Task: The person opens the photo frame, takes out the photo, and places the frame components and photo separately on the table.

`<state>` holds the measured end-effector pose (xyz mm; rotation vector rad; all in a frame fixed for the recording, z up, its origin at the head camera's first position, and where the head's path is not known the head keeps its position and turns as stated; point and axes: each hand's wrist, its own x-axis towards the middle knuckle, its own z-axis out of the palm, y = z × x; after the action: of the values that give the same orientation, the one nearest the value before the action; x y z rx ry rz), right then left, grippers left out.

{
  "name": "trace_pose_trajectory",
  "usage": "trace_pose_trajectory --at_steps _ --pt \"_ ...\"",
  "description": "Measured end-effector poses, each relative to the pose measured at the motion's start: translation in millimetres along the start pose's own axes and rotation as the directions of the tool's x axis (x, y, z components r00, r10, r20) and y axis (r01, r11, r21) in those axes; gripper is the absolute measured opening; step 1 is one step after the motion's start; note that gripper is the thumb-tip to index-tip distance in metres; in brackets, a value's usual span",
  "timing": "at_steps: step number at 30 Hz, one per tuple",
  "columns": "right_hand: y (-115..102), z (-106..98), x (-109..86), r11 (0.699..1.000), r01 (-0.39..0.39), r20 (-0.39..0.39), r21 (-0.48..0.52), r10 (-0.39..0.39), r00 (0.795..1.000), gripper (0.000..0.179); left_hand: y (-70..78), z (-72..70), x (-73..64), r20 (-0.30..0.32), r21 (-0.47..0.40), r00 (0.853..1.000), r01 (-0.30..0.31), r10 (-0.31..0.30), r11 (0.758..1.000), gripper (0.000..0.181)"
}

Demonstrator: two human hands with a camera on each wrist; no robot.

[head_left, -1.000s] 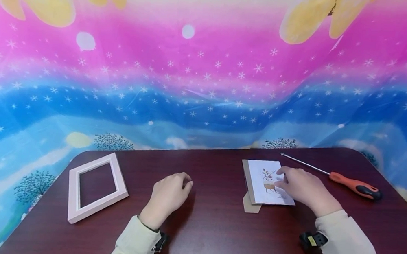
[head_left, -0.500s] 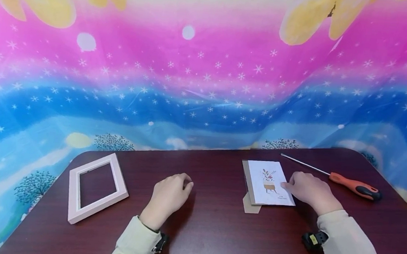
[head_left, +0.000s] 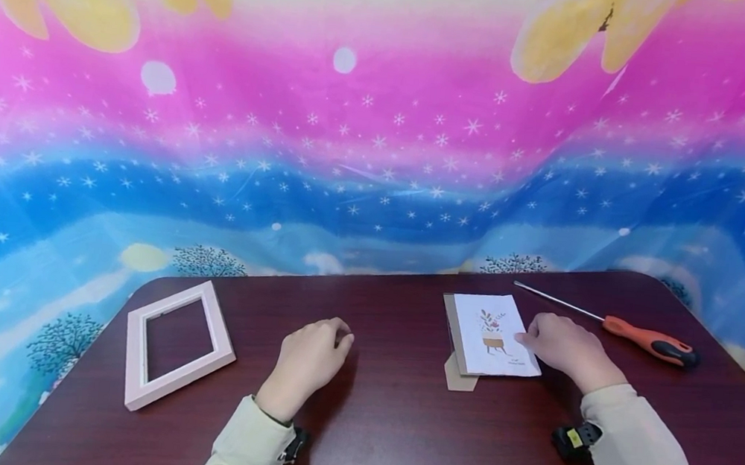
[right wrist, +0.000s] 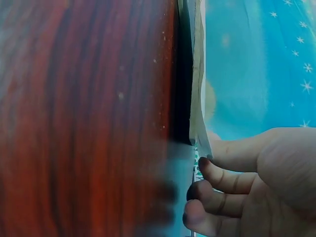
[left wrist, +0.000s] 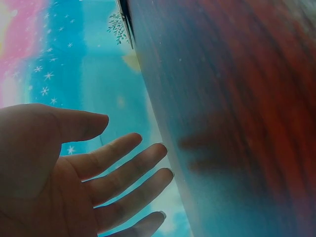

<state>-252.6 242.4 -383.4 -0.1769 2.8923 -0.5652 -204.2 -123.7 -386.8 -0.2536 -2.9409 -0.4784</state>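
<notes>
My right hand (head_left: 570,349) pinches the right edge of a white picture sheet (head_left: 494,334) printed with a potted plant. Thumb and index finger grip the corner of the sheet (right wrist: 203,140) in the right wrist view, bending it slightly off the brown backing board (right wrist: 195,98) beneath. The board's stand leg (head_left: 461,379) juts out toward the near side. My left hand (head_left: 313,358) hangs loosely over the middle of the table, holding nothing. In the left wrist view its fingers (left wrist: 131,170) are spread and relaxed.
A pale pink photo frame (head_left: 132,370), hollow in the centre, lies on the left of the dark red-brown table (head_left: 394,429). At the right lies a screwdriver (head_left: 648,340) with an orange and black handle. A patterned cloth (head_left: 382,129) hangs behind the table's far edge.
My right hand has drawn back from the middle of the picture sheet to its right edge and now pinches it there; the edge has lifted slightly. My left hand stays put.
</notes>
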Motion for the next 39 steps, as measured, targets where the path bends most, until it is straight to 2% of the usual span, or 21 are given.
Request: trace_pose_trajectory --at_steps 10,18,25,35,39 --pt "-4.2 -7.9 -0.8 1.0 -0.006 -0.128 -0.006 0.005 0.992 0.024 -0.4 0.1 1.2 -0.005 0.002 1.0 -0.004 0.004 1.0 0.02" --pt "-6.9 -19.3 -6.3 0.999 -0.05 -0.172 -0.004 0.049 0.984 0.023 -0.3 1.2 2.2 -0.004 0.007 1.0 -0.009 0.009 1.0 0.02" --pt "-11.5 -30.5 -13.7 0.998 -0.046 -0.31 0.039 0.056 0.949 0.028 0.1 0.7 2.7 -0.004 0.009 1.0 -0.013 0.013 1.0 0.02" --pt "-22.6 -41.3 -25.0 0.998 -0.026 -0.401 0.05 0.044 0.915 0.033 0.2 2.1 4.0 -0.001 0.012 1.0 -0.013 0.013 1.0 0.02" --pt "-25.4 -46.2 -30.5 0.999 -0.018 -0.446 0.047 0.037 0.894 0.033 0.4 2.4 3.9 -0.005 0.014 1.0 -0.013 0.013 1.0 0.02"
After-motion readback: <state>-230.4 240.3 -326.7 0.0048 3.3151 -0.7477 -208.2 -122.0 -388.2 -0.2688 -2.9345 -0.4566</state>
